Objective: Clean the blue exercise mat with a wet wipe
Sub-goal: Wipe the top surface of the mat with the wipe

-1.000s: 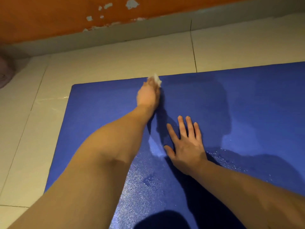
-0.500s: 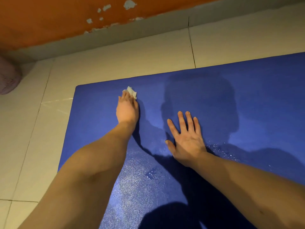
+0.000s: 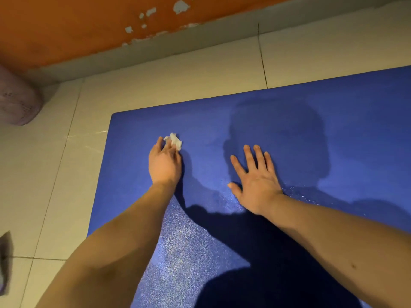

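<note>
Blue mat [image 3: 289, 130] flat on tiled floor [image 3: 178, 74], near orange wall [image 3: 66, 23]. Left hand [image 3: 164, 165] on mat near its far-left corner, fingers pinching crumpled white wipe [image 3: 174, 142] against surface. Right hand [image 3: 255, 183] flat, fingers spread, bracing mid-mat. Wet droplets on mat right of that hand. Step: wiping far-left area. Next likely: sweep wipe toward unwiped corner, keeping pressure.
</note>
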### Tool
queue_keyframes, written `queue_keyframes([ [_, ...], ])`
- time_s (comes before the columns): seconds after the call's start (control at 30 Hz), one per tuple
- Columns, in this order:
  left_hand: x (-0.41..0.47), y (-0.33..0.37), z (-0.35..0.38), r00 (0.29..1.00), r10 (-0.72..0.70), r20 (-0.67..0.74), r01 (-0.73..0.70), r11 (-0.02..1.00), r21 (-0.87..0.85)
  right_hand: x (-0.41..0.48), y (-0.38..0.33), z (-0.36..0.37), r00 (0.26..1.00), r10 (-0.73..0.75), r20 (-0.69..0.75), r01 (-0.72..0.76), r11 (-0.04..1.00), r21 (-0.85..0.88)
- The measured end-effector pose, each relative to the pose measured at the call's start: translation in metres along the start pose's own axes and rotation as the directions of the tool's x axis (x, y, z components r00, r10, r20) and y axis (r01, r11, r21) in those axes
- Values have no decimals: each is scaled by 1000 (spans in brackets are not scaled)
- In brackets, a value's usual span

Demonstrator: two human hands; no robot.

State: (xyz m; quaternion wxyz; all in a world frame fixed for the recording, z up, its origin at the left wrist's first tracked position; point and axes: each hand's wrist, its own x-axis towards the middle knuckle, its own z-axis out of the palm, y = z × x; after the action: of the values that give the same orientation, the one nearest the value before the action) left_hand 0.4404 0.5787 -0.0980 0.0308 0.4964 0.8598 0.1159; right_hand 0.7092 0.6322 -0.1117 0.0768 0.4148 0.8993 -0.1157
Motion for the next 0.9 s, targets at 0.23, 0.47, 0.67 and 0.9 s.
queue_keyframes([
  [0.23,-24,91,24,993,74,90,-50,968,-247,0,-1,-8,997,-13,72,13,1000,1],
  [0.47,-35,46,11,977,92,192,-83,995,-54,-3,7,-15,989,-44,139,41,999,19],
  [0.67,-67,4,-3,969,-213,129,220,975,-42,-15,16,-17,984,-65,166,57,997,49],
  [0.9,-96,106,29,985,74,158,-24,955,-297,-24,29,-14,988,-92,121,87,995,48],
])
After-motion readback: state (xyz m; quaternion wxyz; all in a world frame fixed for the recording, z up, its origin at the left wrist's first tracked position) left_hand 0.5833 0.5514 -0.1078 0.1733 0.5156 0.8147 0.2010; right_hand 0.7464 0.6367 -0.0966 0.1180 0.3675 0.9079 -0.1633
